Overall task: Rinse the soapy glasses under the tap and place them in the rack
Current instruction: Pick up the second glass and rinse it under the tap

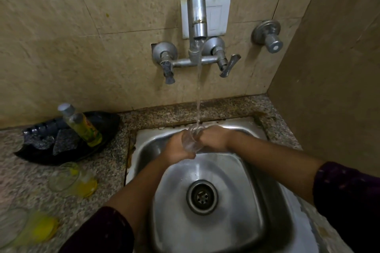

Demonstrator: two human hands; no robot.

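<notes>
**Dark sleeves, two hands, one glass under running water**

Dark sleeves frame the bottom of the view, my left sleeve (pixel 98 232) and right sleeve (pixel 345 191), with bare forearms reaching forward over a steel sink (pixel 236 181). My left hand (pixel 178 147) and right hand (pixel 213 137) meet at the far end of the basin, fingers curled round a clear glass (pixel 192 139) from either side. The glass stands close to upright, its long axis running up and slightly away from me, with the mouth facing up and the base lowest and nearest me. A thin stream of water (pixel 198 88) falls from the wall tap (pixel 196 6) straight into the mouth. The drain (pixel 202 197) sits in the basin nearer me than the hands. On the speckled counter (pixel 107 170) to my left are two blurred glasses tinged yellow (pixel 70 178) (pixel 26 226). Beyond them a black tray (pixel 41 150) holds a leaning bottle (pixel 82 125).
</notes>
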